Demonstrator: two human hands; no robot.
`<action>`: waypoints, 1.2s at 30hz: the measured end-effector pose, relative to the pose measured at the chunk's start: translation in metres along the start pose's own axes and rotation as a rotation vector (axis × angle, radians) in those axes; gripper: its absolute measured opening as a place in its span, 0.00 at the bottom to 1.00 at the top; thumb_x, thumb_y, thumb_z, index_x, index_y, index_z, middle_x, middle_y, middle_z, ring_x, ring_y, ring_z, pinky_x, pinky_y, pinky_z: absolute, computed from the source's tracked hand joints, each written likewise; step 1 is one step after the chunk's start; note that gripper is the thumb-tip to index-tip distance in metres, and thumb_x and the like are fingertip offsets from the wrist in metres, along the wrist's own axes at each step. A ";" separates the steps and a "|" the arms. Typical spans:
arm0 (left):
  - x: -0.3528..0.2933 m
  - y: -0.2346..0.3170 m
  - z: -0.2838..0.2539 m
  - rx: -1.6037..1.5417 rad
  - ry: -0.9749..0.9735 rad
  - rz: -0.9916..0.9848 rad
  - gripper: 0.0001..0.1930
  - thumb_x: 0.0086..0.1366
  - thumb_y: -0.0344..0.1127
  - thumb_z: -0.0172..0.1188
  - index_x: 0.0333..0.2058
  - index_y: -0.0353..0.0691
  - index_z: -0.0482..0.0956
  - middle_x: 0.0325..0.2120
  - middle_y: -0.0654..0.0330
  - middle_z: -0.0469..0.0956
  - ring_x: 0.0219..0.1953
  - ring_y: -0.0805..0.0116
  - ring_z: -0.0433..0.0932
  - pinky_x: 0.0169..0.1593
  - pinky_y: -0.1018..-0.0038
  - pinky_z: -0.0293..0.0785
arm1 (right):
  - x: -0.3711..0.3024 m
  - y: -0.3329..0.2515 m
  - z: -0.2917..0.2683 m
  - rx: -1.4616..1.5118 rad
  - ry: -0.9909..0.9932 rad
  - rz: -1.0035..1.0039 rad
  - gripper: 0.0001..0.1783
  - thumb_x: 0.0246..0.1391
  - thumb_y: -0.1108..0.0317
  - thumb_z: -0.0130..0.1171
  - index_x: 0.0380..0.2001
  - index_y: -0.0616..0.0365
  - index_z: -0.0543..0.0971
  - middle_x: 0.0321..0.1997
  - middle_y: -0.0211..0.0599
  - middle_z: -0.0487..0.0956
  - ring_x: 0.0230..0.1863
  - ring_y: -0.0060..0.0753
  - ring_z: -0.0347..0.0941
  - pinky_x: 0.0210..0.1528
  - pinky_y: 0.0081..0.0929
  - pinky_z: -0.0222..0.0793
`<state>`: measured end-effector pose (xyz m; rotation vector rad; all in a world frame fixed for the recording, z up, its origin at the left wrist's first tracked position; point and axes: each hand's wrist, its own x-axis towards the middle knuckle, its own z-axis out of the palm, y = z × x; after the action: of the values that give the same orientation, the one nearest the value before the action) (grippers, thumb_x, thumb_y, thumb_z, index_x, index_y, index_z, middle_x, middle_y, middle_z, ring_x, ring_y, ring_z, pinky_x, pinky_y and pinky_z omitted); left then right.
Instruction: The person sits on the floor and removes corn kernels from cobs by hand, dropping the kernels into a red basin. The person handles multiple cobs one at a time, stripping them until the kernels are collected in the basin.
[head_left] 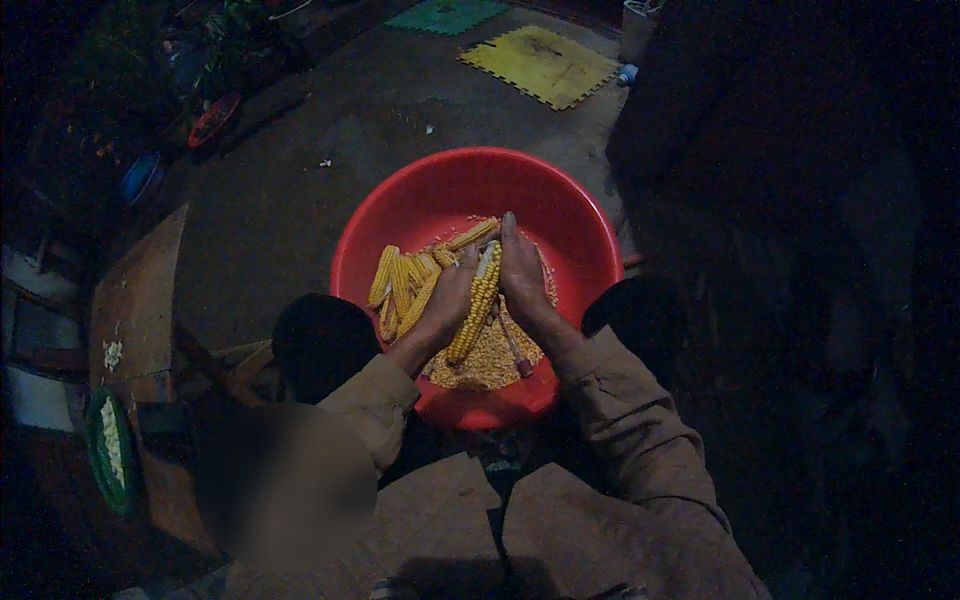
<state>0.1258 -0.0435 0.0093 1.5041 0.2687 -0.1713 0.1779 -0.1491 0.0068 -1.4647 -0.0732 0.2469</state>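
Note:
A large red basin (590, 222) sits between my knees. In it I hold a yellow corn cob (474, 318) upright at a slant, its paler tip pointing away from me. My left hand (450, 302) is closed on the cob's left side. My right hand (522, 278) presses against its right side near the tip, thumb up. Several whole corn cobs (404, 287) are heaped to the left of my left hand. Loose corn kernels (478, 368) cover the basin's near bottom. A thin tool with a dark red handle (524, 367) lies on them; its kind is unclear.
Yellow (545, 62) and green foam mats (445, 14) lie on the far floor. At the left stand a wooden board (140, 300) and a green basket (104, 450) with pale pieces in it. Red (214, 120) and blue basins (141, 177) are farther left. The right side is dark.

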 end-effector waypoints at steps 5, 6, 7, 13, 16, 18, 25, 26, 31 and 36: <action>-0.004 -0.004 -0.003 -0.070 -0.097 -0.130 0.36 0.66 0.65 0.31 0.37 0.35 0.76 0.24 0.57 0.77 0.24 0.67 0.76 0.29 0.72 0.72 | 0.014 0.014 -0.007 -0.034 0.002 0.050 0.31 0.64 0.43 0.32 0.26 0.60 0.71 0.25 0.35 0.72 0.29 0.31 0.65 0.36 0.31 0.61; -0.003 -0.009 -0.005 0.001 -0.136 -0.127 0.37 0.66 0.66 0.31 0.38 0.35 0.76 0.24 0.57 0.77 0.24 0.67 0.76 0.29 0.73 0.72 | 0.020 0.021 -0.010 -0.131 0.035 0.052 0.31 0.64 0.43 0.32 0.26 0.60 0.71 0.24 0.36 0.71 0.29 0.32 0.64 0.35 0.32 0.61; -0.003 -0.012 -0.005 0.072 -0.177 -0.123 0.38 0.65 0.66 0.30 0.38 0.34 0.76 0.24 0.57 0.78 0.24 0.67 0.76 0.29 0.73 0.72 | 0.024 0.029 -0.011 -0.091 0.055 0.021 0.32 0.64 0.42 0.32 0.26 0.61 0.70 0.24 0.36 0.71 0.28 0.32 0.64 0.34 0.33 0.60; 0.004 -0.011 -0.006 0.247 -0.036 -0.032 0.37 0.67 0.64 0.29 0.41 0.34 0.74 0.24 0.58 0.75 0.22 0.71 0.75 0.23 0.76 0.70 | 0.028 0.034 -0.012 0.046 0.032 -0.050 0.32 0.63 0.42 0.32 0.26 0.60 0.71 0.22 0.36 0.72 0.25 0.31 0.66 0.32 0.31 0.63; -0.004 0.001 -0.007 0.045 -0.179 -0.197 0.36 0.67 0.64 0.28 0.40 0.34 0.73 0.23 0.59 0.75 0.17 0.71 0.73 0.19 0.76 0.68 | 0.023 0.025 -0.012 0.141 0.009 -0.027 0.31 0.63 0.42 0.33 0.27 0.59 0.72 0.22 0.36 0.74 0.23 0.27 0.70 0.29 0.25 0.68; -0.008 0.003 -0.001 0.007 -0.174 -0.119 0.35 0.67 0.63 0.29 0.40 0.35 0.73 0.22 0.59 0.74 0.16 0.72 0.72 0.16 0.77 0.66 | 0.023 0.020 -0.012 0.215 0.010 0.026 0.30 0.63 0.42 0.34 0.27 0.59 0.71 0.21 0.36 0.74 0.21 0.27 0.71 0.27 0.25 0.69; 0.002 -0.019 0.000 -0.068 -0.099 -0.074 0.32 0.69 0.60 0.30 0.38 0.37 0.73 0.20 0.61 0.74 0.13 0.75 0.69 0.12 0.79 0.62 | 0.027 0.011 -0.014 0.438 0.005 0.016 0.28 0.63 0.43 0.37 0.26 0.58 0.69 0.19 0.36 0.72 0.20 0.29 0.71 0.26 0.26 0.70; 0.001 -0.020 -0.002 -0.070 -0.115 -0.097 0.31 0.69 0.60 0.30 0.38 0.37 0.73 0.20 0.61 0.74 0.13 0.75 0.69 0.13 0.79 0.63 | 0.026 0.008 -0.015 0.410 0.002 -0.002 0.28 0.63 0.43 0.37 0.26 0.58 0.69 0.19 0.36 0.72 0.20 0.29 0.71 0.26 0.26 0.70; -0.018 0.016 0.006 -0.092 -0.126 -0.232 0.30 0.70 0.58 0.30 0.39 0.38 0.74 0.20 0.61 0.73 0.12 0.77 0.67 0.15 0.79 0.61 | 0.027 0.010 -0.019 0.442 0.062 0.021 0.27 0.63 0.44 0.38 0.27 0.59 0.69 0.19 0.36 0.71 0.21 0.29 0.72 0.26 0.27 0.71; -0.009 -0.006 0.000 0.012 -0.205 -0.140 0.32 0.69 0.60 0.29 0.41 0.37 0.74 0.20 0.62 0.73 0.12 0.77 0.64 0.15 0.81 0.58 | 0.032 0.010 -0.021 0.562 0.113 0.038 0.25 0.62 0.46 0.41 0.28 0.59 0.68 0.22 0.37 0.72 0.22 0.30 0.73 0.25 0.27 0.73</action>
<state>0.1157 -0.0441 0.0057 1.4673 0.2080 -0.4367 0.2124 -0.1623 -0.0085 -0.9183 0.1093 0.1945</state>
